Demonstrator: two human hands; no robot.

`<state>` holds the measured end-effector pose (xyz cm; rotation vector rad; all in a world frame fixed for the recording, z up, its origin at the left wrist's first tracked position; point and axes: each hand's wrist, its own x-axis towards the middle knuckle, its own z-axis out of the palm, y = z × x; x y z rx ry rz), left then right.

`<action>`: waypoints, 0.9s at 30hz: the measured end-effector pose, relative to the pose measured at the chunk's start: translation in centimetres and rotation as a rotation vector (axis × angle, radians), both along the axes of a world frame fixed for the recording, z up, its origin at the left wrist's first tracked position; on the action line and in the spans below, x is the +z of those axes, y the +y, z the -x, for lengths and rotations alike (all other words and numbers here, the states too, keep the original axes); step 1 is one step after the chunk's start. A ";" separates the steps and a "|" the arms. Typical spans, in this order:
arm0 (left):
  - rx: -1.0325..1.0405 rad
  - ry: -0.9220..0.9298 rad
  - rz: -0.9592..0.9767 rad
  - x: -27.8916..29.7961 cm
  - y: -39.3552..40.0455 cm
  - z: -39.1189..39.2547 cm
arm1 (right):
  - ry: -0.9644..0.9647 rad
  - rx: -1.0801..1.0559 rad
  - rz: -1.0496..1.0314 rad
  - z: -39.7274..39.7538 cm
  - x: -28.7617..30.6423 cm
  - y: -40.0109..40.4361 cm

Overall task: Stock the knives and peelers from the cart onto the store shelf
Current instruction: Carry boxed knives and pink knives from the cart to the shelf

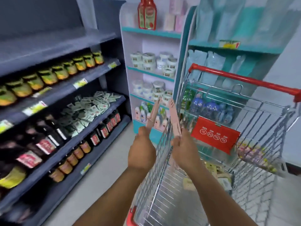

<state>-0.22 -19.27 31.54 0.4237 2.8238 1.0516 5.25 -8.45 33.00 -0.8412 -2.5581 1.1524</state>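
Two pale pink carded packs, prob. knives or peelers (too blurred to tell which), are held upright over the near-left rim of the wire shopping cart with red handle (241,79): left pink pack (154,112) in the left hand (141,148), right pink pack (174,117) in the right hand (184,147), fingers of both curled round the lower ends. Packs stand near each other, tops apart. More small packaged goods lie in the cart's far-right corner and on its floor, w/ a red warning flap (215,136) on the child seat. Left: dark grey shelving (112,103) w/ jars, sachets and bottles. Far: white-and-teal shelf unit (151,32) w/ tubs and ketchup. Risks, as judged: grip low on tall thin packs, so one could tip or slip into the cart or onto the floor; a swing left could clip the cart rim or knock bottles; no free peg or knife section seen, so misplacement is poss.
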 end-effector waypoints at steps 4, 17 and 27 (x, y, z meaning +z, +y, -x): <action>0.121 0.131 -0.017 4.7 -6.3 1.5 | 0.024 0.122 -0.039 2.8 4.2 -4.9; 0.498 0.360 -0.125 14.5 -33.5 9.2 | 0.190 0.562 0.004 16.2 12.9 -30.3; 0.724 0.380 -0.097 18.5 -52.6 14.0 | 0.241 0.736 -0.023 23.9 17.1 -49.5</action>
